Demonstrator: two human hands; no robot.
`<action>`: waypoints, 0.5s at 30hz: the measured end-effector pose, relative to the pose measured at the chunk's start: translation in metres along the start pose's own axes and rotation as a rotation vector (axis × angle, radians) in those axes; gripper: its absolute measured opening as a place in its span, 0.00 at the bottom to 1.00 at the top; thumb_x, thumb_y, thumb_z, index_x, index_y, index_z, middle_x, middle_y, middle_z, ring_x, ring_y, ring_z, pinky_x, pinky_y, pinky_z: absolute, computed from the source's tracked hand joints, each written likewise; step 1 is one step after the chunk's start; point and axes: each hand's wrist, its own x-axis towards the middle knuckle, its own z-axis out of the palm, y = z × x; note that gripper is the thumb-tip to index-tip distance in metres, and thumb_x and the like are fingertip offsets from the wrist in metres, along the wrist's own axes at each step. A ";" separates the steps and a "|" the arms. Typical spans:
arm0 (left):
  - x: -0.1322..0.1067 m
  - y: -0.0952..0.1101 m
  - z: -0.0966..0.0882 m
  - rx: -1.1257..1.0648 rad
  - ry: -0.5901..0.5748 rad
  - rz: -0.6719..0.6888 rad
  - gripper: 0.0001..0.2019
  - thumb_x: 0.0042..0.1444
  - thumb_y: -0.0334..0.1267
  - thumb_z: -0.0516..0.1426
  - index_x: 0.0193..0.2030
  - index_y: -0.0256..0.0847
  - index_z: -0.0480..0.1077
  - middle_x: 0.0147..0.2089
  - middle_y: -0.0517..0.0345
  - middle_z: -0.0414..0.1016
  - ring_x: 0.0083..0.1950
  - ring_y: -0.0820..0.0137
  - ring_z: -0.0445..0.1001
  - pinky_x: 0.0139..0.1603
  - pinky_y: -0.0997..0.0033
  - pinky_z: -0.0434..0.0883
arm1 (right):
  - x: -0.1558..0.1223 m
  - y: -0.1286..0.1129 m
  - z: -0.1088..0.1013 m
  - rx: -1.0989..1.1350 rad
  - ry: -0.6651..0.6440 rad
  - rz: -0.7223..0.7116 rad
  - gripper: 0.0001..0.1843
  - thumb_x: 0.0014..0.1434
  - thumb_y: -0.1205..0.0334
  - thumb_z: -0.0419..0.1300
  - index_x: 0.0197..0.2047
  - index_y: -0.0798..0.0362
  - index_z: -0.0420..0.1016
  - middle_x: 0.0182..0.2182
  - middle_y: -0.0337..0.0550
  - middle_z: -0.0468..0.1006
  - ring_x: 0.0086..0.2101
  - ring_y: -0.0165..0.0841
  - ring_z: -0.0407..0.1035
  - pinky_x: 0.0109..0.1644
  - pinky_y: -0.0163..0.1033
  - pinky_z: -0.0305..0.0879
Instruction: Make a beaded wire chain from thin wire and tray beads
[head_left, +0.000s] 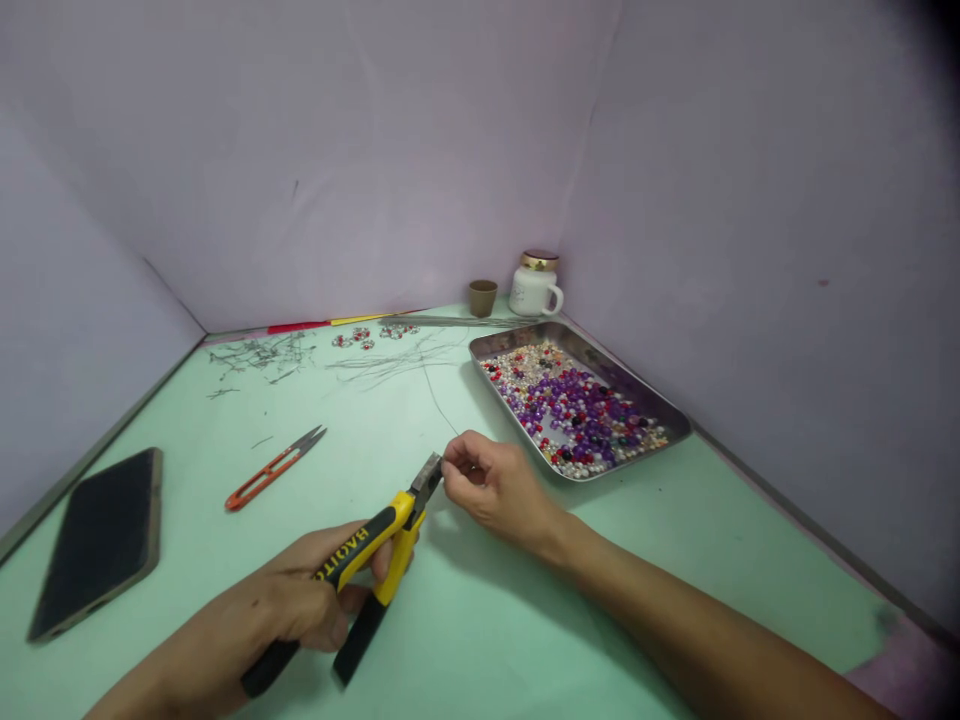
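My left hand (277,605) is wrapped round the yellow-and-black handles of a pair of pliers (360,560), whose jaws point up and right. At the jaw tips my right hand (495,485) pinches a thin wire (437,400) that runs away across the green table toward the back. The jaws meet the wire right at my right fingertips. A steel tray (660,405) of purple, red and pale beads lies just right of my right hand.
Orange thread snips (274,467) lie left of centre. A dark phone (101,540) rests at the left edge. Cut wire pieces (259,355) and small beaded flowers (356,338) lie at the back, with a brown cup (483,297) and a white lidded mug (535,285).
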 end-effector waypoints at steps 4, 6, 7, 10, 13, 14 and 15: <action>0.002 0.003 0.002 -0.031 -0.025 0.034 0.12 0.32 0.29 0.48 0.28 0.39 0.61 0.35 0.54 0.65 0.45 0.59 0.60 0.45 0.60 0.61 | -0.001 -0.001 -0.001 -0.030 0.009 -0.034 0.02 0.49 0.68 0.52 0.26 0.54 0.65 0.20 0.35 0.67 0.22 0.25 0.60 0.25 0.29 0.58; 0.001 0.005 0.004 -0.034 -0.027 0.026 0.12 0.32 0.29 0.48 0.29 0.39 0.62 0.34 0.54 0.65 0.45 0.58 0.60 0.45 0.60 0.61 | -0.002 -0.001 -0.002 -0.041 0.014 -0.047 0.02 0.49 0.68 0.52 0.27 0.54 0.65 0.20 0.35 0.67 0.22 0.25 0.61 0.26 0.29 0.58; 0.001 0.007 0.005 -0.036 -0.023 0.014 0.12 0.33 0.29 0.49 0.30 0.39 0.63 0.34 0.55 0.65 0.44 0.58 0.61 0.45 0.61 0.61 | -0.002 -0.001 -0.002 -0.046 0.018 -0.053 0.02 0.49 0.68 0.52 0.27 0.53 0.65 0.20 0.35 0.67 0.22 0.25 0.61 0.26 0.29 0.59; 0.000 0.007 0.007 -0.041 -0.009 -0.031 0.15 0.32 0.29 0.49 0.32 0.39 0.65 0.31 0.57 0.65 0.42 0.59 0.62 0.42 0.62 0.62 | -0.003 -0.001 -0.001 -0.053 0.038 -0.061 0.02 0.50 0.67 0.52 0.27 0.53 0.65 0.21 0.35 0.68 0.22 0.25 0.62 0.27 0.30 0.60; 0.001 0.005 0.006 -0.033 0.008 -0.043 0.14 0.32 0.29 0.50 0.31 0.40 0.65 0.30 0.58 0.64 0.39 0.61 0.63 0.39 0.64 0.63 | -0.002 -0.001 0.001 -0.049 0.067 -0.038 0.02 0.49 0.66 0.53 0.26 0.53 0.66 0.21 0.36 0.69 0.23 0.26 0.63 0.27 0.30 0.61; 0.001 0.004 0.006 -0.032 0.017 -0.046 0.13 0.33 0.29 0.50 0.31 0.40 0.65 0.30 0.58 0.64 0.39 0.61 0.63 0.38 0.65 0.63 | -0.002 -0.001 0.001 -0.043 0.081 -0.017 0.02 0.49 0.66 0.54 0.26 0.53 0.66 0.21 0.36 0.70 0.22 0.26 0.64 0.27 0.31 0.61; 0.002 0.003 0.006 -0.032 0.025 -0.051 0.12 0.33 0.29 0.50 0.30 0.40 0.65 0.30 0.58 0.65 0.38 0.62 0.63 0.37 0.66 0.64 | -0.002 -0.001 0.002 -0.037 0.098 0.010 0.02 0.49 0.65 0.54 0.26 0.53 0.66 0.21 0.36 0.70 0.22 0.26 0.64 0.27 0.31 0.61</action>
